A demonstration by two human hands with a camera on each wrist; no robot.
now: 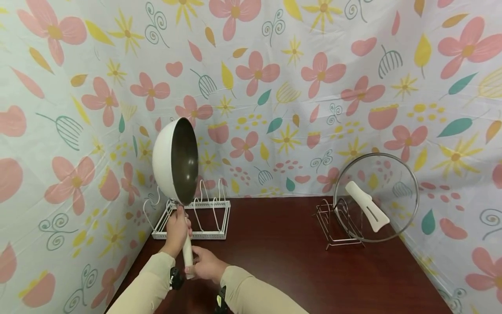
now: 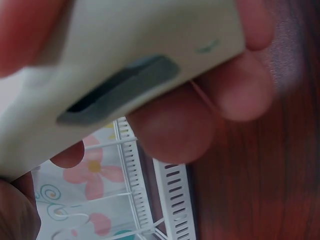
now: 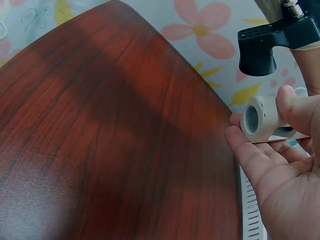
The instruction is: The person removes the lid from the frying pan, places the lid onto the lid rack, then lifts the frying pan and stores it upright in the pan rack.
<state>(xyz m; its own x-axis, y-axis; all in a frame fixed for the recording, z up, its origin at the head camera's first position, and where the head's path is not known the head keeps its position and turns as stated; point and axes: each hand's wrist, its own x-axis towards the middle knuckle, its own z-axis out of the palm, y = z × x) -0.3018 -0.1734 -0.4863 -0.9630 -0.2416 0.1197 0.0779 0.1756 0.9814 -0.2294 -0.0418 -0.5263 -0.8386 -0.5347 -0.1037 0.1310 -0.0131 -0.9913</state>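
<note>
A white wok (image 1: 162, 159) with a dark inside is held up on edge at the left in the head view, its handle pointing down and its opening turned to the right. My left hand (image 1: 177, 231) grips the cream handle (image 1: 187, 253) just below the bowl. Lower down, my right hand (image 1: 209, 265) holds the handle's end between thumb and fingers. In the left wrist view, fingers (image 2: 175, 127) curl around the slotted handle (image 2: 200, 25). The right wrist view shows the thumb (image 3: 295, 107) on the hollow handle end (image 3: 270, 116), with fingers beneath.
A white wire rack (image 1: 213, 234) stands behind the wok, at the back left of the dark red table (image 1: 274, 261). At the right, a metal rack (image 1: 333, 240) holds a glass lid (image 1: 396, 183) upright with its white handle. Flower-patterned cloth (image 1: 290, 104) hangs around the table.
</note>
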